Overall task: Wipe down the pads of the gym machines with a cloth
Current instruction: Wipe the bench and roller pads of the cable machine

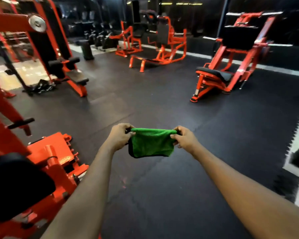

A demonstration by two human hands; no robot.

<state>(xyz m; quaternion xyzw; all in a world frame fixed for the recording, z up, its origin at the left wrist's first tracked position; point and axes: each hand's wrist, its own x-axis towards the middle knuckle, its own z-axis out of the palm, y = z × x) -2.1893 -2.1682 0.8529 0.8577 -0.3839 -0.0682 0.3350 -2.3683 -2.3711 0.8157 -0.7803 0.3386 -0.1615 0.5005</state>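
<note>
Green microfibre cloth (151, 144), folded and black-edged, hangs stretched between both hands out over the dark rubber floor (162, 94), touching no machine. The left hand (120, 135) pinches its top left corner, the right hand (184, 137) its top right, fingers curled round the fabric. Folding it into a flat, firm wad (easier to press evenly) seems wise before reaching the nearest black padded cushion (16, 183) at lower left.

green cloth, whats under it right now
Only the black rubber floor. The green cloth hangs in the air, pinched at its top corners by the left hand and right hand. It hides the floor patch directly behind it.
</note>
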